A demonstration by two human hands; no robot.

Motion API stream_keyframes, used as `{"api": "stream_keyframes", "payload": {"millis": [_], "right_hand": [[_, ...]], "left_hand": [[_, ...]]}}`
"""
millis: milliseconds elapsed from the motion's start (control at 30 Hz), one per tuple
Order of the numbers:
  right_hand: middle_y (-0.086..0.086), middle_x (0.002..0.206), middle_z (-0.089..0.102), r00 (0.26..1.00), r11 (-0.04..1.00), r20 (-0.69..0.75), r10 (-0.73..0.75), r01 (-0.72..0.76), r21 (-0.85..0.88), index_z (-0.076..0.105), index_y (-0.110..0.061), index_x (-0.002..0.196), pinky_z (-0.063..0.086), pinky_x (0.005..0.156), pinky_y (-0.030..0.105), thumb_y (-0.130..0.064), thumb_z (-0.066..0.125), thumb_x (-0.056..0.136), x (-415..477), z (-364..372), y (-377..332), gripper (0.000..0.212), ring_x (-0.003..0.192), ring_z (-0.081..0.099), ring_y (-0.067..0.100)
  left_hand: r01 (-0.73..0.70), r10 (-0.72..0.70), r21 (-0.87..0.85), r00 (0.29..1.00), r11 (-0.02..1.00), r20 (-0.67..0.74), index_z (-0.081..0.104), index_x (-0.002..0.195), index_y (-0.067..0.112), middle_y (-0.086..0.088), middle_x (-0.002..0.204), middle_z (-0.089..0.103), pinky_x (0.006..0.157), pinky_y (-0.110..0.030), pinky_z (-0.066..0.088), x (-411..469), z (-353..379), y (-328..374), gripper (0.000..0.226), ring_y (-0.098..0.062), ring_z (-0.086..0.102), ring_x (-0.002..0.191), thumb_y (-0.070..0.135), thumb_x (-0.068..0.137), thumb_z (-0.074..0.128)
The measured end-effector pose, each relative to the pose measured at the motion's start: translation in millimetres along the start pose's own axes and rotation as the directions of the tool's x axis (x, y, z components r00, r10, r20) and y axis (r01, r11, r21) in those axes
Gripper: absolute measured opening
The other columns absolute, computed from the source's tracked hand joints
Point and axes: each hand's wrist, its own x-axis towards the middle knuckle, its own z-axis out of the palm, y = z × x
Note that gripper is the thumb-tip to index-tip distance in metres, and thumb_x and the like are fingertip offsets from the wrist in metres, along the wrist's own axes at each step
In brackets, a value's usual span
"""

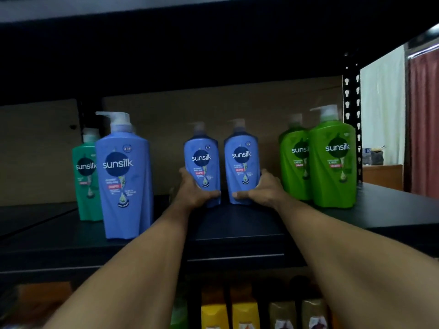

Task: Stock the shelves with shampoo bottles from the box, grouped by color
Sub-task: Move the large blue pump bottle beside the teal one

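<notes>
Head view: placing two blue shampoo bottles on the shelf [237, 224]. The left hand [194, 193] holds the left blue bottle [204, 162] low on its body, with the thumb across the front and the fingers round the outer side. The right hand [261, 188] holds the right blue bottle [242, 160] in mirror fashion, so each grip is closed round one bottle. Both bottles are upright, just beside each other with a narrow gap, midway along the shelf and toward its back edge. Whether their bases bear fully on the shelf cannot be told. A front blue bottle [124, 176] stands near the front edge toward the left end, with a teal bottle [84, 176] behind it. Light green bottles [332, 162] occupy the right end. The box is out of view. To do this step well, the pair is best set close to the front blue bottle, so that the blues form one group apart from the greens. Bases should sit flat and labels face the front edge. Each grip should loosen only once its bottle stands steady, because a tall pump bottle held low is likely to tip.
</notes>
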Motion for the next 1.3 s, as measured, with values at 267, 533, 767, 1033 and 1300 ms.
{"api": "stream_keyframes", "payload": {"millis": [267,533,767,1033,1300], "right_hand": [[0.004,0.108,0.075,0.999,0.999,-0.032,0.024,-0.023,0.035,0.071,-0.015,0.109,0.059,0.088,0.040,-0.037,0.100,0.048,-0.9,-3.2,6.8,0.071,0.096,0.072,0.023],[0.000,0.105,0.074,0.999,0.998,0.037,0.021,-0.024,0.063,0.071,-0.018,0.106,0.055,0.082,0.029,-0.032,0.101,0.053,2.0,-6.5,7.0,0.063,0.091,0.070,0.018],[0.003,0.107,0.076,0.999,0.998,0.021,-0.027,0.026,0.048,0.068,-0.020,0.098,0.059,0.089,0.038,-0.034,0.101,0.054,1.1,-4.2,7.5,0.057,0.095,0.072,0.020],[0.004,0.110,0.075,0.999,0.999,0.013,-0.049,0.049,-0.017,0.071,-0.015,0.109,0.058,0.089,0.035,-0.038,0.100,0.056,0.0,-4.9,5.6,0.065,0.099,0.071,0.022],[0.004,0.119,0.070,0.999,0.998,-0.022,-0.028,0.027,-0.058,0.061,-0.014,0.120,0.056,0.094,0.038,-0.044,0.101,0.047,0.7,-7.3,3.8,0.089,0.107,0.068,0.024]], "left_hand": [[-0.011,0.010,0.216,1.000,0.976,0.008,0.041,0.124,0.025,0.001,0.119,0.065,0.093,-0.044,0.056,-4.9,-5.9,1.3,0.128,-0.024,0.067,0.109,0.097,0.022,0.070],[0.064,-0.079,0.264,0.996,0.962,0.046,0.059,0.117,0.029,0.008,0.111,0.072,0.088,-0.042,0.060,5.2,-2.0,-3.7,0.128,-0.019,0.071,0.098,0.106,0.015,0.061],[0.088,-0.120,0.287,0.988,0.954,0.095,0.050,0.119,0.019,0.000,0.120,0.068,0.094,-0.045,0.057,-8.7,-4.6,15.3,0.125,-0.024,0.068,0.107,0.097,0.023,0.066],[0.037,-0.060,0.285,0.996,0.958,0.072,0.041,0.114,0.022,0.000,0.121,0.066,0.094,-0.044,0.056,-16.1,-10.9,21.8,0.105,-0.024,0.067,0.108,0.077,0.034,0.082],[0.013,-0.032,0.302,0.998,0.953,0.059,0.041,0.127,0.020,-0.002,0.127,0.065,0.098,-0.044,0.054,-18.6,-12.7,25.2,0.105,-0.027,0.064,0.118,0.069,0.048,0.090]]}}
